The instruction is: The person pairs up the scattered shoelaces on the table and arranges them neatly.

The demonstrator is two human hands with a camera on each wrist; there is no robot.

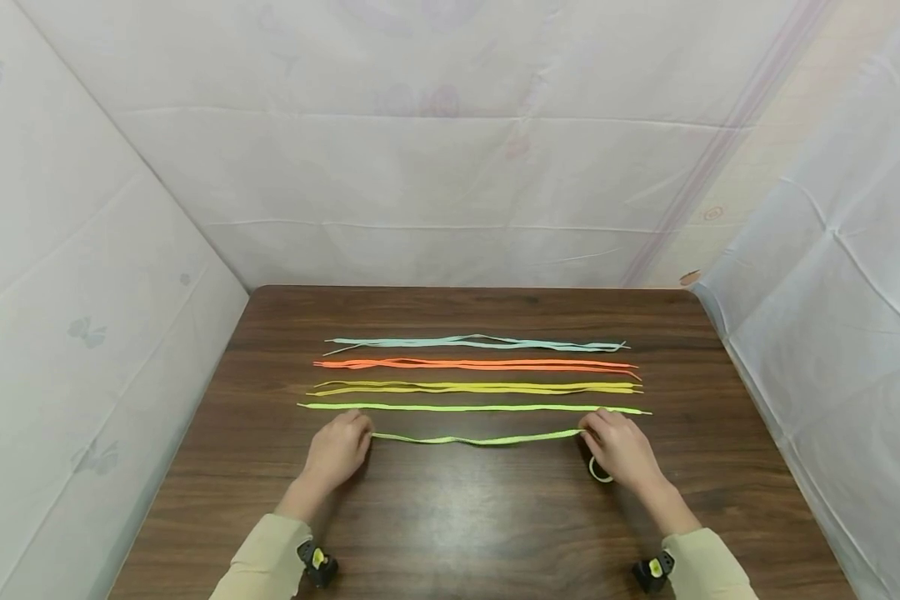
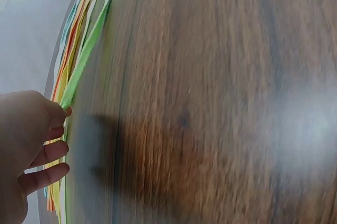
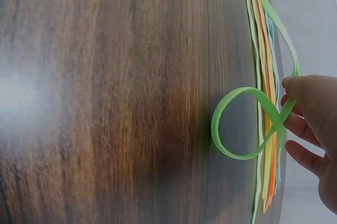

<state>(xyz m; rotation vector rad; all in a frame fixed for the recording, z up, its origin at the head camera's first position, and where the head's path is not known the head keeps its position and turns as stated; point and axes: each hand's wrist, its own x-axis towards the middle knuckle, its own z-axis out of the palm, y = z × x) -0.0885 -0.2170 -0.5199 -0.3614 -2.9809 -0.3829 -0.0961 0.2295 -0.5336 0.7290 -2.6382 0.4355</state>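
Observation:
A flat green shoelace (image 1: 487, 440) stretches between both hands near the middle of the table, sagging slightly. My left hand (image 1: 340, 447) pinches it at its left part between thumb and forefinger; the other fingers are spread a little in the left wrist view. Toward the other end, my right hand (image 1: 621, 446) pinches the same green shoelace (image 3: 271, 10), whose tail curls into a loop below the fingers. Just beyond lies another green lace (image 1: 480, 408), straight across the table.
Farther back lie yellow laces (image 1: 472, 388), orange laces (image 1: 472, 365) and pale blue laces (image 1: 472, 342) in parallel rows. The brown wooden table (image 1: 450, 525) is bordered by white cloth (image 1: 435, 183) behind and at both sides.

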